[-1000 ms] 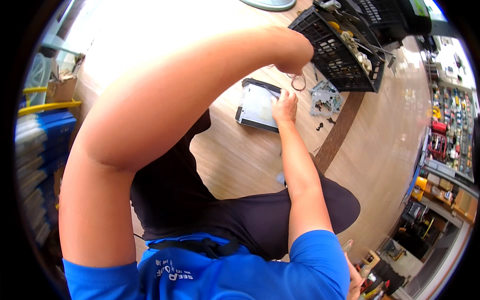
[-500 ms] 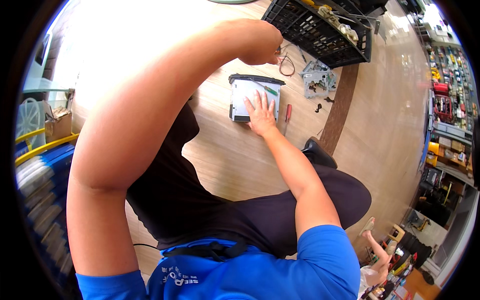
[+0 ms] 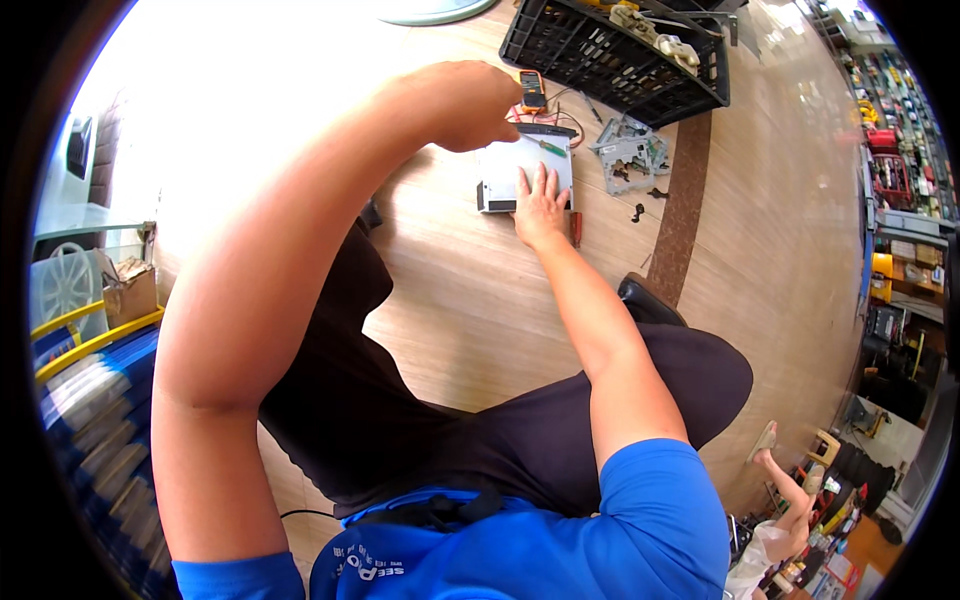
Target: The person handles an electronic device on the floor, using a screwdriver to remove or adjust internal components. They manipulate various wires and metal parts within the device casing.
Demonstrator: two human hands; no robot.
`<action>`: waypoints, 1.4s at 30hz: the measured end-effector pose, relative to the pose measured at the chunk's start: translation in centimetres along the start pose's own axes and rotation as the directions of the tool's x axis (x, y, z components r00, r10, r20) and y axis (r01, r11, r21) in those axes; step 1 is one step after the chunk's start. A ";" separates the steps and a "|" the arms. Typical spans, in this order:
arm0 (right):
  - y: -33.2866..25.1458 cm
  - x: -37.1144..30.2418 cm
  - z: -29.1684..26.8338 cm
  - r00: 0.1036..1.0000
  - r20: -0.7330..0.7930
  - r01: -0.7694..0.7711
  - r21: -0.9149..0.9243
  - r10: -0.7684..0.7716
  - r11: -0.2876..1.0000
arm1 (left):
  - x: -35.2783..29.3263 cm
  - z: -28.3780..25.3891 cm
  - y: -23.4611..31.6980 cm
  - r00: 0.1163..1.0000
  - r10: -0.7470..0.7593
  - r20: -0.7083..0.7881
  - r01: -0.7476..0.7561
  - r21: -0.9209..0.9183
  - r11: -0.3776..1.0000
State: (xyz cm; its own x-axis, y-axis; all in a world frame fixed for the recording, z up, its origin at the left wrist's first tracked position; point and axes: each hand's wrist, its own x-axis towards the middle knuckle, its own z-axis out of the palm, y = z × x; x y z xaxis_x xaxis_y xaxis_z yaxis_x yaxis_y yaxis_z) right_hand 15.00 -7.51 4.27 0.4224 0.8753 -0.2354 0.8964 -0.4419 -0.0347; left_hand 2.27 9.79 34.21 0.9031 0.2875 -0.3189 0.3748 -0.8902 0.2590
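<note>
I sit on a wooden floor [image 3: 470,300]. My right hand [image 3: 540,205] lies flat, fingers apart, on the near edge of a flat silver-white metal device [image 3: 505,165]. A green-handled screwdriver [image 3: 550,147] rests on the device's top. A red-handled screwdriver [image 3: 576,228] lies on the floor just right of my hand. My left arm [image 3: 300,250] is raised and bent across the view, its rounded end [image 3: 470,100] above the device. The left hand itself does not show.
An orange multimeter [image 3: 532,88] with leads lies behind the device. A black plastic crate [image 3: 620,55] of parts stands beyond. A bare metal chassis [image 3: 630,150] and loose screws [image 3: 640,210] lie to the right. A black shoe [image 3: 650,300] is by my knee. Another person's foot [image 3: 780,470] shows lower right.
My right hand slid from the device's far part down to its near edge and now lies flat. The view tilted, so the crate and device sit higher and more central.
</note>
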 end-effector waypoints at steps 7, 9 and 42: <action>3.3 -1.9 1.8 0.907 -0.420 0.131 0.189 -0.041 0.973 | -0.1 -0.6 0.1 1.000 -0.010 0.011 0.010 -0.010 1.000; 4.0 -2.9 2.0 0.928 -0.184 -0.254 0.322 0.323 0.912 | -0.7 -0.4 -0.4 1.000 -0.021 -0.014 0.020 -0.030 0.999; 26.9 -9.7 -21.4 0.987 -0.157 -0.025 -0.032 0.019 0.999 | 5.0 0.8 -0.3 0.969 0.238 -0.070 -0.244 -0.089 0.966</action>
State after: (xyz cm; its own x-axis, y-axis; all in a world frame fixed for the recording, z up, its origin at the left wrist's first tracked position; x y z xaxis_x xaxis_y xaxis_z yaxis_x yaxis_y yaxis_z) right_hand 37.87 -23.63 26.43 0.4556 0.8865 -0.0803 0.8895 -0.4570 0.0022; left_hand 6.53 11.21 31.76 0.9788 0.0914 -0.1833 0.1605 -0.8981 0.4094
